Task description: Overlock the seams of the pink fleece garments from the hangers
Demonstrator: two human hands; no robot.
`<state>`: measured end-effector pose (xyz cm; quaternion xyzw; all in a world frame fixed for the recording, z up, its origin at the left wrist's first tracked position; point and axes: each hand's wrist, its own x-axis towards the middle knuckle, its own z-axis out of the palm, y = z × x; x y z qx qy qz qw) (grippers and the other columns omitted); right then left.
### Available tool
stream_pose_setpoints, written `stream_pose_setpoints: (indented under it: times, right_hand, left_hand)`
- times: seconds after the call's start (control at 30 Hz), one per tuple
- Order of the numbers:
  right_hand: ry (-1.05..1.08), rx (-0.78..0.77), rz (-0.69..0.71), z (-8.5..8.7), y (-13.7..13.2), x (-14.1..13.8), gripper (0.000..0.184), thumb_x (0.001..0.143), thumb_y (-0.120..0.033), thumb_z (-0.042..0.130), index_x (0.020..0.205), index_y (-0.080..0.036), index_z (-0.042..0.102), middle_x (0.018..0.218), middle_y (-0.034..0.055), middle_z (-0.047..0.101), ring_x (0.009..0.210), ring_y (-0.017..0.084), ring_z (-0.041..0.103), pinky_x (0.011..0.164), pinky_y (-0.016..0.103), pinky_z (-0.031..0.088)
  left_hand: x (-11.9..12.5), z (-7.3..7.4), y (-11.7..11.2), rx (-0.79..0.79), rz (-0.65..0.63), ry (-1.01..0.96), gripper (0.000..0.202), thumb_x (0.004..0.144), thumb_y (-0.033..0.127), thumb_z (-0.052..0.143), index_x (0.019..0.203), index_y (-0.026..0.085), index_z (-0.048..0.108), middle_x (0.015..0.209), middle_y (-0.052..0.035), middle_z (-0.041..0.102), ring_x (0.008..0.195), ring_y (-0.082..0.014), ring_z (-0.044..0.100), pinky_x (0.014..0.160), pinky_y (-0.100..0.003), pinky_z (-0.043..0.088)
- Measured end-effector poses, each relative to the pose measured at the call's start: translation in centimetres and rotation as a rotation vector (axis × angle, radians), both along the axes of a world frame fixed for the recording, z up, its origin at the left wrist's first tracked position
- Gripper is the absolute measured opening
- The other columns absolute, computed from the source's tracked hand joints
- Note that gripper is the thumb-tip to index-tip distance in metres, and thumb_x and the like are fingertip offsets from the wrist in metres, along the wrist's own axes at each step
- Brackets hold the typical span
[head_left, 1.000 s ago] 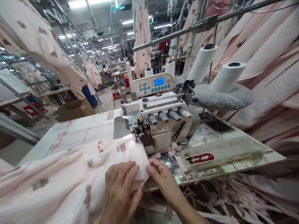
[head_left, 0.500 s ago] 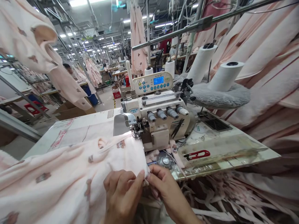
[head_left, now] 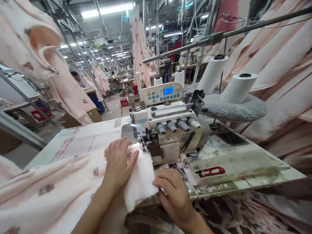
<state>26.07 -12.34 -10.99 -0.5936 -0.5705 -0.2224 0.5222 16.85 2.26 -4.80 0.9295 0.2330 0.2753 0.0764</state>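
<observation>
A pale pink fleece garment (head_left: 73, 175) with small brown animal prints spreads over the left of the table, its edge running under the presser foot of an overlock sewing machine (head_left: 168, 139). My left hand (head_left: 118, 162) lies on the fleece just left of the needle area, fingers stretched out and thumb apart. At the near corner of the white fleece edge, my right hand (head_left: 174, 193) pinches the fabric between thumb and fingers. Between both hands the fleece hangs over the table's front edge.
Red thread snips (head_left: 211, 171) lie in a clear tray (head_left: 234, 165) right of the machine. White thread cones (head_left: 241, 87) stand behind it. A metal rail (head_left: 185, 48) crosses above. Pink garments (head_left: 44, 65) hang at left and right. Fabric strips (head_left: 243, 211) hang below the table.
My left hand has moved from the near edge, beside the right hand, up and forward onto the fleece by the needle. The right hand stays at the fabric edge. The view has shifted slightly.
</observation>
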Motion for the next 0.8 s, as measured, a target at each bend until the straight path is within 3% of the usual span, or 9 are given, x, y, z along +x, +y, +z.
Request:
stream_pose_setpoints:
  times: [0.1,0.23,0.43,0.63,0.73,0.8]
  right_hand:
    - [-0.017,0.015,-0.036,-0.2,0.0,0.3,0.022,0.08,0.001,0.042,0.083,-0.015,0.056,0.078,0.0051,0.055,0.075,0.017,0.049,0.065,0.03,0.043]
    - [-0.04,0.035,-0.066,-0.2,0.6,1.1,0.02,0.082,0.0,0.046,0.086,-0.015,0.058,0.079,0.0056,0.053,0.076,0.017,0.049,0.064,0.029,0.042]
    - [-0.068,0.042,-0.118,0.4,2.3,2.4,0.015,0.085,-0.006,0.05,0.092,-0.014,0.061,0.078,0.0057,0.053,0.076,0.018,0.047,0.064,0.031,0.04]
    - [-0.061,-0.058,-0.295,2.1,3.2,2.8,0.015,0.089,-0.014,0.048,0.083,-0.015,0.062,0.081,0.0078,0.057,0.079,0.021,0.048,0.069,0.035,0.039]
    - [-0.035,-0.042,-0.225,0.4,2.0,0.4,0.015,0.09,-0.012,0.044,0.088,-0.016,0.059,0.085,0.0086,0.058,0.079,0.019,0.052,0.07,0.032,0.042]
    - [-0.168,-0.068,-0.033,-2.5,0.7,-2.0,0.021,0.091,-0.014,0.038,0.085,-0.02,0.057,0.072,0.0032,0.059,0.066,0.015,0.053,0.063,0.026,0.043]
  left_hand:
    - [1.7,0.0,2.5,-0.104,0.043,0.136,0.014,0.08,0.026,0.05,0.091,0.02,0.054,0.12,-0.0088,0.052,0.115,-0.0263,0.041,0.095,-0.046,0.028]
    - [2.7,-0.2,3.7,-0.194,0.082,0.152,0.008,0.08,0.023,0.048,0.086,0.021,0.053,0.116,-0.0056,0.055,0.115,-0.0227,0.042,0.097,-0.043,0.029]
    - [4.0,-0.3,5.9,-0.137,0.104,0.132,0.008,0.079,0.025,0.049,0.085,0.02,0.052,0.116,-0.006,0.056,0.112,-0.024,0.045,0.093,-0.041,0.033]
    - [5.9,0.0,8.3,-0.107,0.112,0.164,0.011,0.079,0.028,0.049,0.08,0.02,0.055,0.104,-0.0075,0.059,0.104,-0.0272,0.049,0.086,-0.041,0.039]
    - [6.8,0.1,9.4,-0.114,0.134,0.14,0.015,0.08,0.028,0.047,0.087,0.02,0.056,0.109,-0.0084,0.057,0.106,-0.0276,0.048,0.086,-0.041,0.04]
    - [7.6,0.0,10.3,-0.116,0.151,0.132,0.021,0.081,0.028,0.046,0.097,0.019,0.056,0.115,-0.0099,0.054,0.11,-0.028,0.046,0.088,-0.04,0.04]
